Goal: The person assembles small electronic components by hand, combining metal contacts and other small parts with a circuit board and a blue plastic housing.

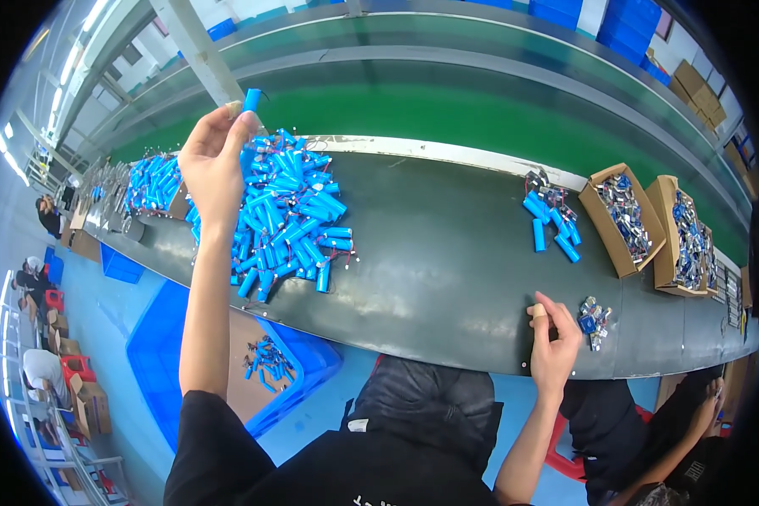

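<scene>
My left hand (pixel 215 160) is raised above the dark workbench (pixel 447 261), pinching one blue cylindrical battery cell (pixel 251 99) between finger and thumb. Right beneath it lies a big heap of the same blue cells (pixel 291 215) with thin wire leads. My right hand (pixel 555 341) rests at the bench's near edge with its fingers loosely curled; a taped thumb tip shows and nothing is visibly held. A small pile of little circuit boards (pixel 593 320) lies just to its right. A smaller group of blue cells (pixel 552 221) lies farther back on the right.
Two open cardboard boxes (pixel 603 221) (pixel 668 253) with wired parts stand at the right. A green conveyor belt (pixel 447 110) runs behind the bench. A blue bin (pixel 164 371) under the bench holds a few cells. Another cell pile (pixel 152 181) lies far left. A co-worker's hand (pixel 707 403) is at lower right.
</scene>
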Motion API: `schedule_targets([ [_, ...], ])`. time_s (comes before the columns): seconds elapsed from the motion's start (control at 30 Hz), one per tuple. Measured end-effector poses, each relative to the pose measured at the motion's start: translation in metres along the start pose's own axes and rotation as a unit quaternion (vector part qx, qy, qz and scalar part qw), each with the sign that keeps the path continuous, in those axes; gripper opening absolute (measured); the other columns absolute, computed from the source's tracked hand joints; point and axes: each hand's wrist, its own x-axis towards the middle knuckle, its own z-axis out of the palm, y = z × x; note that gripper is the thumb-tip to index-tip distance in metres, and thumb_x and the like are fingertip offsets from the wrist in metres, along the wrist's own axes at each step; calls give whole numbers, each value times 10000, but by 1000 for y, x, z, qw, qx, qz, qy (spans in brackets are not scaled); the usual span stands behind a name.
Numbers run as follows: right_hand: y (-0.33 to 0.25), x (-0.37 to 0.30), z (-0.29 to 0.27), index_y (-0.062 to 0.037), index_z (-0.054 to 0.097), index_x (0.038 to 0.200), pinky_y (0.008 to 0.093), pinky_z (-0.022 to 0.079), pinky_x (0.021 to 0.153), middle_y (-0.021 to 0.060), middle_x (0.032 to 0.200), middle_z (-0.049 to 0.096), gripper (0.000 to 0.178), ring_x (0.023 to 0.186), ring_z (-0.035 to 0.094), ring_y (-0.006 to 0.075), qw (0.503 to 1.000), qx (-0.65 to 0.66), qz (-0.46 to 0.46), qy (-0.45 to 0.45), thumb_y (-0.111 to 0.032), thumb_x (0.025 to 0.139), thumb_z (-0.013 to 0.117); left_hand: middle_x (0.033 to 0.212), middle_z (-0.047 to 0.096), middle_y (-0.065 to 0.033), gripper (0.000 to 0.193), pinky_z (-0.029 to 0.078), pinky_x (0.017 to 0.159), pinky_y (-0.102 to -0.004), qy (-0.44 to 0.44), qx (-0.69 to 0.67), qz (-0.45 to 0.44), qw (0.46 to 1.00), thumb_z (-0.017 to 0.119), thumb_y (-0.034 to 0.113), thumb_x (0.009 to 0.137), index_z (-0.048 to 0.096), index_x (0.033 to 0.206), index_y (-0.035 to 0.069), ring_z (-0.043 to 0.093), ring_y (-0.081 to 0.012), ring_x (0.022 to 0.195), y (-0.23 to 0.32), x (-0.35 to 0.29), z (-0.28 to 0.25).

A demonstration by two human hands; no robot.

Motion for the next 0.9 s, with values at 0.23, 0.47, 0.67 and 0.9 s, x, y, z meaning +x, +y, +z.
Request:
schedule_targets([
  [0.23,-27,19,30,-11,594,1265,281,490,815,96,1191,629,385,1038,610,169,982,179,-58,-7,-109,901,667,974,672,-147,270,580,756,-347,-141,-252,-238,927,643,84,914,571,1134,-55,701,-265,877,58,-56,68],
  [0.47,-77,15,71,41,496,1322,235,515,727,114,1148,646,471,844,626,90,932,335,64,-125,-134,921,669,1033,639,-130,317,566,794,-355,-210,-319,-312,870,644,59,909,524,1188,-33,691,-272,933,76,-118,135],
  [0.67,-59,16,39,43,623,1174,245,505,697,88,933,694,281,767,611,96,900,380,133,-164,-128,951,606,1009,639,-102,342,557,830,-397,-222,-300,-304,877,629,66,919,516,1236,1,687,-281,946,76,-128,138],
  [0.9,-55,20,13,84,623,1048,242,387,573,58,773,603,317,605,478,102,841,456,181,-227,-182,943,487,1012,660,-110,244,574,719,-353,-337,-286,-331,834,606,85,939,588,1168,4,701,-256,889,83,-126,127],
])
